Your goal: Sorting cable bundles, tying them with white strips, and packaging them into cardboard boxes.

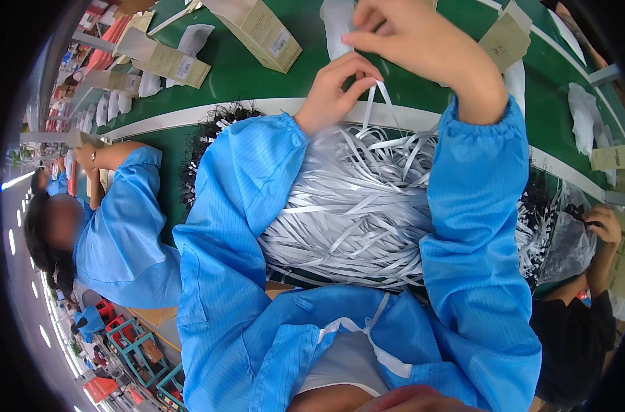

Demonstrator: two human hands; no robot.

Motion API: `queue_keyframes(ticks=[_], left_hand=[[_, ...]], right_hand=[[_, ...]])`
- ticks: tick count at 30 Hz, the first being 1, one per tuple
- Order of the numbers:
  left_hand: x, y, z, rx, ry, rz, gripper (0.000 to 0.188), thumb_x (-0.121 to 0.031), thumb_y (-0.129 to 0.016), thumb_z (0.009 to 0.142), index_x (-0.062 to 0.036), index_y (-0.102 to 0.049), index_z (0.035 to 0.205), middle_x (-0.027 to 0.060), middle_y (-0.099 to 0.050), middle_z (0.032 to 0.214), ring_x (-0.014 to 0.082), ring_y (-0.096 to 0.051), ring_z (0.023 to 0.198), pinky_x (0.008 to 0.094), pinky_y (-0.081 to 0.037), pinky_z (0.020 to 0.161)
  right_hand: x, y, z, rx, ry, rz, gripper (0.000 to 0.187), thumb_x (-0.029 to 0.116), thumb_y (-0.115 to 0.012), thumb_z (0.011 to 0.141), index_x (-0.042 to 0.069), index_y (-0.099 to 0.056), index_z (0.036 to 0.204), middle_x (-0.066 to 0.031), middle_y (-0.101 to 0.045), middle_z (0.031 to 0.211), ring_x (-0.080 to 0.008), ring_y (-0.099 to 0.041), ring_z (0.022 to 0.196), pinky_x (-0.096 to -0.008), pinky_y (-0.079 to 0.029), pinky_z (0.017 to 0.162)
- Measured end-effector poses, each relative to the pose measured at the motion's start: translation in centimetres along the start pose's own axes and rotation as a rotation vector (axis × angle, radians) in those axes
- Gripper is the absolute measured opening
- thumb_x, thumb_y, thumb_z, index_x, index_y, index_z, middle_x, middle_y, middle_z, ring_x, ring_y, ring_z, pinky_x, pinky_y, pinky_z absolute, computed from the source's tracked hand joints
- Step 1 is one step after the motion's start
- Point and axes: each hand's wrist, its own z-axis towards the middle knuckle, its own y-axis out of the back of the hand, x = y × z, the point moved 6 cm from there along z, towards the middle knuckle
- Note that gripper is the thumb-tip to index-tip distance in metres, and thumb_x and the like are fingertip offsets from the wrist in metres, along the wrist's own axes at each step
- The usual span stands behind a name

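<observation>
A big heap of shiny white ribbon strips [353, 213] lies between my forearms at the near edge of the green table. My left hand [340, 89] is closed in a pinch above the heap, and a looped white ribbon [368, 103] hangs from its fingertips. Farther up, my right hand [412, 38] has its thumb and curled fingers apart, with nothing visible between them. Behind its fingertips is a white wrapped item [335, 29]; whether they touch I cannot tell.
Open beige boxes [261, 34] and white-wrapped items stand on the green table [223, 65]. A pale rail [168, 118] crosses it. Black tangled strands [195, 154] flank the heap. A co-worker in blue [123, 233] sits left; another's hand [604, 223] holds a clear bag at right.
</observation>
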Motion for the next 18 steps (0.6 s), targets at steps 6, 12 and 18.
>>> queue_keyframes(ticks=[6, 12, 18], left_hand=[[0.0, 3.1, 0.1, -0.418, -0.14, 0.16, 0.009, 0.0, -0.059, 0.098, -0.0009, -0.064, 0.106, 0.0078, -0.063, 0.105, 0.0149, -0.059, 0.091, 0.0279, -0.049, 0.083], [1.0, 3.5, -0.4, -0.602, -0.039, -0.2, 0.012, -0.004, -0.051, 0.105, -0.0059, -0.055, 0.116, 0.0068, -0.058, 0.114, 0.0134, -0.057, 0.099, 0.0268, -0.048, 0.085], [3.0, 2.8, -0.4, -0.334, 0.235, -0.284, 0.017, -0.019, -0.048, 0.109, -0.0104, -0.052, 0.123, 0.0092, -0.056, 0.126, 0.0191, -0.058, 0.111, 0.0314, -0.048, 0.095]], right_hand=[[-4.7, -5.8, 0.9, 0.466, -0.168, -0.234, 0.053, 0.041, -0.078, 0.086, -0.002, -0.065, 0.114, -0.0122, -0.074, 0.087, -0.02, -0.068, 0.07, -0.0307, -0.053, 0.065], [-5.1, -10.5, 1.0, 0.805, -0.072, 0.406, 0.048, 0.04, -0.075, 0.089, -0.004, -0.062, 0.104, -0.0136, -0.075, 0.095, -0.0209, -0.073, 0.084, -0.0304, -0.056, 0.073], [-5.3, -6.1, 0.5, 0.828, -0.238, 0.355, 0.05, 0.041, -0.072, 0.091, -0.005, -0.062, 0.109, -0.0184, -0.072, 0.11, -0.0201, -0.071, 0.098, -0.0299, -0.055, 0.077]])
